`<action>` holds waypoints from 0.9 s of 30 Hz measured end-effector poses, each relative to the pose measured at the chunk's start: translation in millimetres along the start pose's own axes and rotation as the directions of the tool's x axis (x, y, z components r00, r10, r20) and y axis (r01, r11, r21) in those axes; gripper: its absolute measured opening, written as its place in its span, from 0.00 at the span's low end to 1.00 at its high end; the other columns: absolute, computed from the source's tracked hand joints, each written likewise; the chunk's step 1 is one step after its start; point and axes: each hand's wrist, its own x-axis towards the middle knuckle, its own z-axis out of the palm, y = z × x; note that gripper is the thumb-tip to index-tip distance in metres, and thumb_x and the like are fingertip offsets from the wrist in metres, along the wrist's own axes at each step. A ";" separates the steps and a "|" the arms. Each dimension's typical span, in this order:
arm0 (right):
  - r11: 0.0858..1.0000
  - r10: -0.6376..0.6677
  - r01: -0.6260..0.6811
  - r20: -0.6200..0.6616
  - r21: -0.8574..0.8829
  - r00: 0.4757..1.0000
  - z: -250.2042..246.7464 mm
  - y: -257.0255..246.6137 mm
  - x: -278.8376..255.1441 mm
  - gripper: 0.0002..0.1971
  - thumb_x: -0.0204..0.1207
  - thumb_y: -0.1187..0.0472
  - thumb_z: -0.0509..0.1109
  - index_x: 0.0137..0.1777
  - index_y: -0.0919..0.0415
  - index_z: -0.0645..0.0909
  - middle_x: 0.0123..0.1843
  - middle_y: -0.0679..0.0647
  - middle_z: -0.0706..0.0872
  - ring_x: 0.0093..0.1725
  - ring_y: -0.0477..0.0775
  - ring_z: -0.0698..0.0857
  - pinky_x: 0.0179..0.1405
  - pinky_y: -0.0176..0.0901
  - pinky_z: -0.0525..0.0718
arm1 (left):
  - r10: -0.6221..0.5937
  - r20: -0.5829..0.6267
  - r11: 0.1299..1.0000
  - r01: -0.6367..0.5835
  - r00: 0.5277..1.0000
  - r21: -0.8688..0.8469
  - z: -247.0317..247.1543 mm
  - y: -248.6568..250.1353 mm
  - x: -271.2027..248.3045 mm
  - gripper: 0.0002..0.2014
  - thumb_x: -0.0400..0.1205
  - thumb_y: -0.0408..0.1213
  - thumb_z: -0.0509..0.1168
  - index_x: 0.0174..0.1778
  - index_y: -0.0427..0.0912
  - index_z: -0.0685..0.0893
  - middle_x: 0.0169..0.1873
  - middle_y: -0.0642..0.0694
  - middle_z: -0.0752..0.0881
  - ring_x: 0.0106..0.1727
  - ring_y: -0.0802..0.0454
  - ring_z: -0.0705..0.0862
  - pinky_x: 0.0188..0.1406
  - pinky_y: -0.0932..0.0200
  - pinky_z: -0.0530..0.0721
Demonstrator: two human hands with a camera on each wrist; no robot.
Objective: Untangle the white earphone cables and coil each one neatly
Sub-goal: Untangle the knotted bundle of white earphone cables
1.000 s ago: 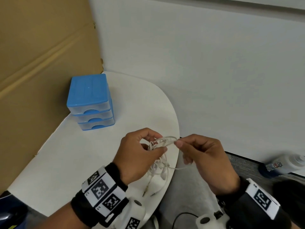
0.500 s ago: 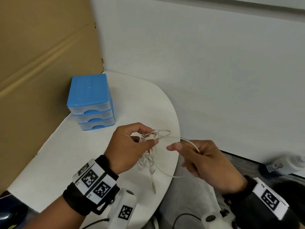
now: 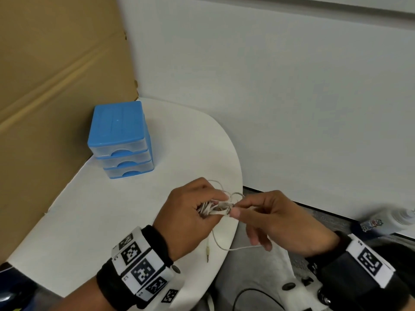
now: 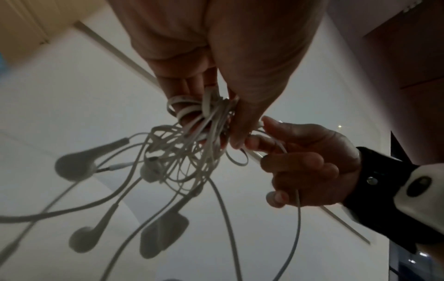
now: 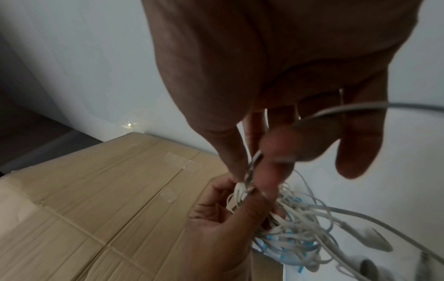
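A tangled bundle of white earphone cables (image 3: pixel 216 207) hangs above the front right edge of the white table (image 3: pixel 107 216). My left hand (image 3: pixel 190 212) grips the bundle, fingers curled round it. My right hand (image 3: pixel 269 216) meets it from the right and pinches a strand at the bundle between thumb and forefinger. A loose loop (image 3: pixel 224 245) sags below both hands, and a jack plug (image 3: pixel 207 254) dangles over the table. The left wrist view shows the knotted cables (image 4: pixel 192 144) with several earbuds (image 4: pixel 74 167) hanging down. In the right wrist view, thumb and fingertips (image 5: pixel 271 171) squeeze a strand.
A small blue three-drawer box (image 3: pixel 119 140) stands at the back left of the table. A cardboard sheet (image 3: pixel 45 86) leans along the left side, and a white wall (image 3: pixel 269 86) lies behind. A plastic bottle (image 3: pixel 386 221) lies on the floor at the right.
My right hand moved left, back to the bundle, and now pinches a strand there. The strand it had drawn out to the right now hangs as a slack loop.
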 end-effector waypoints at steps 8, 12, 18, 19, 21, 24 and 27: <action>0.917 -0.323 0.305 0.030 0.255 0.946 -10.3 -9.8 -9.2 0.07 0.68 0.58 0.79 0.37 0.63 0.90 0.30 0.61 0.84 0.35 0.57 0.81 0.45 0.48 0.81 | -0.735 -0.075 0.632 0.641 0.674 -0.437 -14.7 -42.0 10.7 0.10 0.68 0.29 0.80 0.44 0.42 0.91 0.34 0.41 0.89 0.28 0.51 0.85 0.33 0.57 0.82; 0.894 -0.312 0.311 -0.051 0.323 0.949 -16.9 -13.1 -8.5 0.07 0.61 0.62 0.79 0.33 0.67 0.89 0.42 0.66 0.88 0.45 0.58 0.86 0.48 0.41 0.83 | -0.828 -0.073 0.500 0.673 0.556 -0.544 -28.4 -57.0 11.4 0.13 0.70 0.28 0.78 0.50 0.37 0.88 0.32 0.41 0.89 0.26 0.50 0.85 0.37 0.53 0.82; 0.995 -0.070 0.087 -0.304 0.044 0.950 -21.4 13.0 13.3 0.09 0.77 0.71 0.70 0.37 0.74 0.85 0.32 0.57 0.88 0.33 0.47 0.85 0.41 0.43 0.80 | -0.795 -0.056 0.486 0.578 0.604 -0.655 -32.4 -40.3 22.8 0.11 0.73 0.28 0.75 0.51 0.37 0.87 0.34 0.42 0.88 0.27 0.51 0.87 0.31 0.58 0.84; 0.999 -0.050 0.052 -0.333 -0.002 0.942 -20.6 17.9 15.7 0.09 0.77 0.69 0.71 0.37 0.70 0.85 0.31 0.55 0.88 0.32 0.46 0.83 0.40 0.45 0.79 | -0.784 -0.050 0.486 0.562 0.618 -0.670 -32.1 -35.6 24.2 0.11 0.73 0.28 0.75 0.50 0.37 0.87 0.34 0.42 0.88 0.27 0.51 0.87 0.30 0.59 0.84; 0.990 -0.076 0.015 -0.435 -0.141 0.897 -16.5 25.7 17.1 0.05 0.77 0.62 0.73 0.40 0.61 0.85 0.34 0.46 0.87 0.34 0.42 0.82 0.41 0.44 0.77 | -0.762 -0.029 0.479 0.533 0.647 -0.698 -31.6 -27.0 25.9 0.10 0.73 0.28 0.75 0.49 0.38 0.87 0.33 0.42 0.87 0.28 0.50 0.86 0.28 0.58 0.84; 0.881 -0.305 0.020 -0.535 -0.473 0.788 0.3 29.3 10.6 0.16 0.73 0.51 0.73 0.60 0.48 0.77 0.56 0.37 0.80 0.55 0.41 0.78 0.54 0.36 0.74 | -0.724 0.011 0.459 0.494 0.690 -0.739 -31.0 -13.0 28.0 0.10 0.72 0.29 0.74 0.48 0.39 0.87 0.33 0.43 0.87 0.30 0.49 0.86 0.29 0.59 0.85; 0.822 -0.400 0.130 -0.402 -0.554 0.824 21.0 26.7 3.1 0.25 0.68 0.38 0.73 0.64 0.43 0.74 0.60 0.33 0.78 0.62 0.34 0.76 0.59 0.21 0.70 | -0.684 0.029 0.447 0.450 0.729 -0.773 -29.1 0.5 29.3 0.13 0.68 0.31 0.74 0.49 0.38 0.86 0.33 0.43 0.87 0.30 0.50 0.86 0.30 0.60 0.85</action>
